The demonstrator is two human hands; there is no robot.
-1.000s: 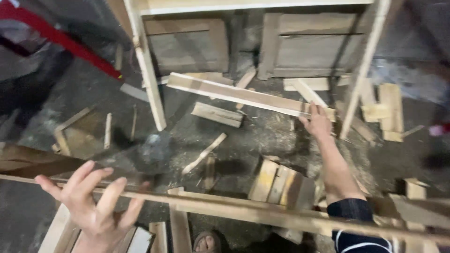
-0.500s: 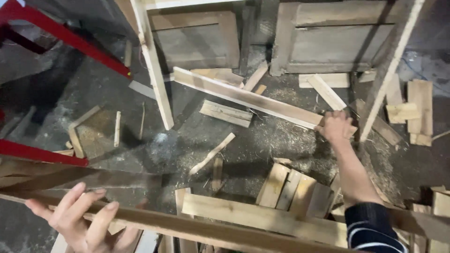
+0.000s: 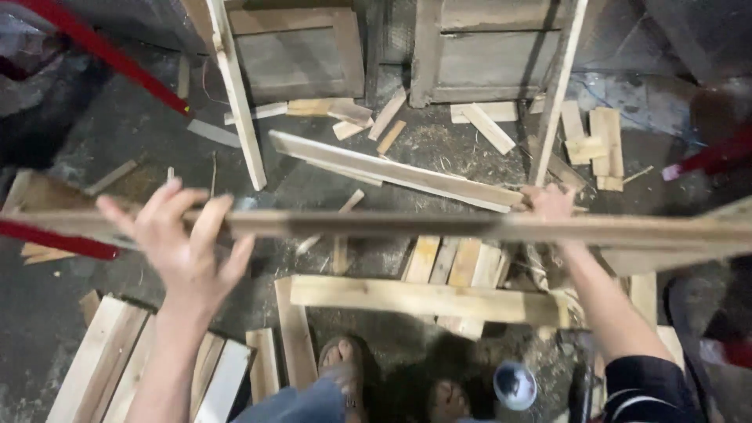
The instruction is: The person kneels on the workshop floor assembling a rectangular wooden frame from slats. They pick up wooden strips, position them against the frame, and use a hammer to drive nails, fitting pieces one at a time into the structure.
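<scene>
a dark, dusty concrete floor (image 3: 117, 133) spreads below, littered with sawdust and wood offcuts. two grey wooden crates (image 3: 301, 51) stand at the top of the view, their upper parts cut off by the frame, with pale upright slats leaning in front of them. a long pale plank (image 3: 392, 168) lies slantwise on the floor near the middle, and short scraps (image 3: 595, 145) sit in a loose heap at upper right.

a long thin wooden strip (image 3: 392, 225) crosses the whole view, level and blurred, both ends running out of frame. the left hand (image 3: 184, 243) is raised against it with fingers spread apart; the strip passes behind the fingers, and whether the palm actually grips it or only presses on it is hard to tell. the right hand (image 3: 552, 205) is half hidden behind the strip; its fingers cannot be made out, so i cannot tell if it is clamped on the strip or on the plank end just beyond it. a dark sleeve (image 3: 646, 388) covers the forearm low at right.

red bars (image 3: 102, 51) cut across upper left and the edges, blurred. below, a thick board (image 3: 427, 298) lies over slats, and sandalled feet (image 3: 345, 364) and a small round tin (image 3: 515, 385) show, partly in shadow.
</scene>
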